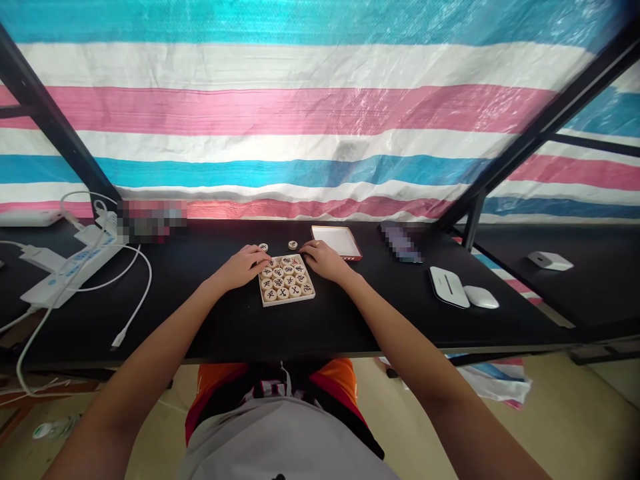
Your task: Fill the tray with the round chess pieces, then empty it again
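Note:
A small square wooden tray [263, 295] lies on the black table [210, 320], filled with several round wooden chess pieces [284, 280] marked with characters. My left hand [246, 264] rests at the tray's far left corner, fingers curled on a piece there. My right hand [324, 259] sits at the far right corner, fingertips pinched on a piece at the tray's edge. Two loose pieces lie just beyond the tray, one [263, 247] by my left hand and one [293, 245] between my hands.
The tray's lid [336, 241], white with a red rim, lies behind my right hand. White power strips [70, 267] and cables [133, 307] cover the left. Two white devices [463, 290] sit at the right. A striped tarp [300, 113] hangs behind.

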The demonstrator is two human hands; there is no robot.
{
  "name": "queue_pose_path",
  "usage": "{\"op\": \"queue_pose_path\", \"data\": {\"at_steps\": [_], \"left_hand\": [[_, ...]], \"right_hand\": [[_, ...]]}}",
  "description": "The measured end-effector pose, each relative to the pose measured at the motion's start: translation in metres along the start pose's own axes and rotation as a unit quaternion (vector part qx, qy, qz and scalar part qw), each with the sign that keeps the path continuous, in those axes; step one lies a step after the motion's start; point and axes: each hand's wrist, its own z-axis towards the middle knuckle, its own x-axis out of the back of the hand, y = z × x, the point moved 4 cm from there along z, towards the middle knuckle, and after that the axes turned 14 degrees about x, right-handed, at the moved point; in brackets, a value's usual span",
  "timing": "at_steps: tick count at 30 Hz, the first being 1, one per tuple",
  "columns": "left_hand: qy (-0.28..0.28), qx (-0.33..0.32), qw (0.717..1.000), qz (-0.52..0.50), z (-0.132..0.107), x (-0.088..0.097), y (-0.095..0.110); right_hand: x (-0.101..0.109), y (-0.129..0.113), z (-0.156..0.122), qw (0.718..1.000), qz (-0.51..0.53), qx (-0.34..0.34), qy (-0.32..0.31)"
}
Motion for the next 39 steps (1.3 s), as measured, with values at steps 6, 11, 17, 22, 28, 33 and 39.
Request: {"op": "queue_pose_path", "data": {"at_steps": [6,11,17,22,28,33,39], "left_hand": [[-0.022,0.01,1.0,-0.004,0.0,-0.002,0.001],[-0.052,0.015,0.999,-0.005,0.001,-0.006,-0.001],[-0.063,0.038,0.997,-0.021,0.002,-0.006,-0.006],[-0.098,0.053,0.993,-0.038,0.003,-0.006,-0.004],[-0.068,0.068,0.994,-0.051,0.003,-0.002,-0.001],[-0.006,0.066,0.996,-0.064,0.002,0.004,-0.001],[0.079,0.086,0.992,-0.057,0.004,0.014,-0.015]], "right_hand": [[0.0,0.0,0.0,1.0,0.0,-0.004,0.003],[0.001,0.0,0.0,1.0,-0.005,-0.004,0.0],[0.001,-0.001,0.0,1.0,-0.002,-0.007,-0.002],[0.001,-0.001,0.0,1.0,-0.002,-0.008,-0.004],[0.001,-0.001,0.0,1.0,-0.004,-0.01,-0.006],[0.002,-0.002,0.001,1.0,-0.004,-0.008,-0.009],[0.002,-0.002,0.001,1.0,-0.005,-0.01,-0.012]]}}
